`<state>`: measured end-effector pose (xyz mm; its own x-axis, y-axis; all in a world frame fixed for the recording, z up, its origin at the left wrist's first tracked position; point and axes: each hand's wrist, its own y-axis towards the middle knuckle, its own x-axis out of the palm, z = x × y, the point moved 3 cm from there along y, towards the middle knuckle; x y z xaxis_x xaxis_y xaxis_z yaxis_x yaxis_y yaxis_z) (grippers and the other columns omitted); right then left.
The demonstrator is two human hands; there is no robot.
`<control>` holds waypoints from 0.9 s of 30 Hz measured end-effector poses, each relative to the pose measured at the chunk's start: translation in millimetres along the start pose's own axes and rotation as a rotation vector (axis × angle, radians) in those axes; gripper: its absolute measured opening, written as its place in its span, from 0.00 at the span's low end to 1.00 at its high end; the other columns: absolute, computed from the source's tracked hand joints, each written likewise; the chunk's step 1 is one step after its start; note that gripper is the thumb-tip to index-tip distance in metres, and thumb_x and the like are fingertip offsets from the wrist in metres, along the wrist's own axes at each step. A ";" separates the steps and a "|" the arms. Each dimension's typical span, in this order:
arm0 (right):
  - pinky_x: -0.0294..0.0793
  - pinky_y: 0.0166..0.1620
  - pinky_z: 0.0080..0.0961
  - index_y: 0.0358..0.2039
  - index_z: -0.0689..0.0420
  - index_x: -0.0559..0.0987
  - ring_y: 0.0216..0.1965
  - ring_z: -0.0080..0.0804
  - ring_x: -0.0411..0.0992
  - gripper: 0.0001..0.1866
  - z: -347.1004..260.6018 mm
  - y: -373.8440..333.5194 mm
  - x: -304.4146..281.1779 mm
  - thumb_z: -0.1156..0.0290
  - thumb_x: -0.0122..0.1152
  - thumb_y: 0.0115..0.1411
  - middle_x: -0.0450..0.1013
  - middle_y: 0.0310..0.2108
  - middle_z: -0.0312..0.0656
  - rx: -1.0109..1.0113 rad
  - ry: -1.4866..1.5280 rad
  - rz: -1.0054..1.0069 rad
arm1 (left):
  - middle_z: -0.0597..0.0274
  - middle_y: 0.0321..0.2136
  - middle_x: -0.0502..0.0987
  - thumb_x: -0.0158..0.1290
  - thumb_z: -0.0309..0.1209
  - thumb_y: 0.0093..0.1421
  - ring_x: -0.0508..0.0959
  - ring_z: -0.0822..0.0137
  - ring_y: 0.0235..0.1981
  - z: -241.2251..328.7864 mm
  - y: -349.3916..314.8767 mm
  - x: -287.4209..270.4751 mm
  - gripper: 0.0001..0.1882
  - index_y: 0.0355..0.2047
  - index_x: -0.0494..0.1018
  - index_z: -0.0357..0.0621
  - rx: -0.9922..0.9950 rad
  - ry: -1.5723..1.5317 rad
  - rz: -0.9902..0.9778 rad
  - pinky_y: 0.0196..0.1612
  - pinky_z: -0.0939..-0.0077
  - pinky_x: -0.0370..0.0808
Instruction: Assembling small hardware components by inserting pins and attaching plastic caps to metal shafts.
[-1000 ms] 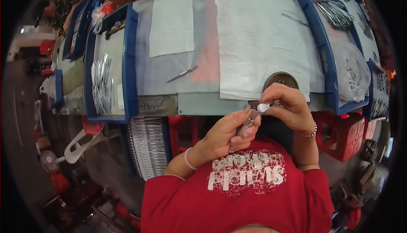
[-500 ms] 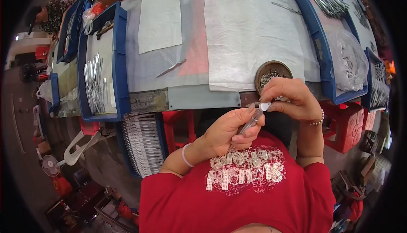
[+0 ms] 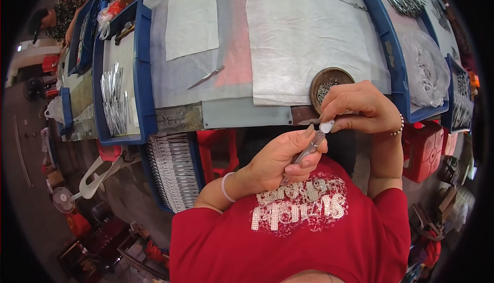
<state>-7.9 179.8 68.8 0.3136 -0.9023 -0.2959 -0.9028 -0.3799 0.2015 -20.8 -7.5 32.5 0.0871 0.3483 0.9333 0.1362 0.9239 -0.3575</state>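
My left hand (image 3: 283, 159) is closed around a slim silvery metal tool (image 3: 309, 151), held at a slant in front of my red shirt. At the tool's upper end shows a small white rounded piece (image 3: 326, 127). The thumb and fingers of my right hand (image 3: 360, 108) pinch that white piece from the right; whether it is fixed to the tool I cannot tell. Just beyond my right hand, a round brown bowl (image 3: 314, 88) with many tiny metal parts (image 3: 325, 88) stands at the table's near edge, partly hidden by the fingers.
White sheets (image 3: 293, 46) cover the table, with a thin metal tool (image 3: 206, 77) lying left of them. Blue trays of metal pieces stand left (image 3: 146, 77) and right (image 3: 383, 30), the right one also holding a clear bag (image 3: 424, 72). Another blue crate (image 3: 193, 159) sits below the table, near red stools (image 3: 423, 149).
My right hand has shifted slightly right and up, with its wrist raised. The white piece shows more fully between the fingers. My left hand keeps its grip on the tool.
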 end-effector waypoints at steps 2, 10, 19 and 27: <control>0.71 0.34 0.26 0.31 0.62 0.77 0.31 0.38 0.74 0.10 3.1 1.1 -0.4 0.73 0.65 0.48 0.73 0.29 0.45 -0.010 0.020 -0.004 | 0.72 0.17 0.65 0.36 0.44 0.67 0.56 0.85 0.10 0.6 -0.1 -1.8 0.18 0.35 0.67 0.41 0.006 -0.011 0.014 0.12 0.90 0.52; 0.71 0.35 0.27 0.32 0.62 0.76 0.31 0.40 0.73 0.10 -6.4 12.5 7.8 0.74 0.64 0.49 0.73 0.30 0.45 0.021 -0.060 -0.125 | 0.72 0.18 0.65 0.38 0.43 0.67 0.57 0.85 0.11 0.9 1.2 -7.6 0.17 0.35 0.67 0.41 0.022 -0.013 0.042 0.12 0.90 0.53; 0.71 0.48 0.29 0.47 0.64 0.67 0.43 0.34 0.73 0.17 32.8 -5.2 33.0 0.68 0.52 0.61 0.70 0.44 0.49 0.078 1.056 0.552 | 0.72 0.16 0.63 0.37 0.44 0.66 0.54 0.84 0.10 8.0 10.8 -11.9 0.19 0.38 0.67 0.40 0.116 0.081 0.075 0.13 0.88 0.51; 0.40 0.13 0.13 0.32 0.58 0.70 0.09 0.11 0.41 0.11 21.4 11.1 46.6 0.65 0.44 0.65 0.48 0.08 0.23 0.252 1.248 0.839 | 0.70 0.17 0.62 0.38 0.44 0.66 0.55 0.84 0.11 0.5 16.4 -13.6 0.18 0.40 0.66 0.40 0.170 0.129 0.118 0.14 0.88 0.51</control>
<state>-9.5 137.9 37.3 -0.3751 -0.4718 0.7980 -0.9255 0.2400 -0.2931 -20.2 3.1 13.9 0.2194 0.4421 0.8697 -0.0491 0.8953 -0.4427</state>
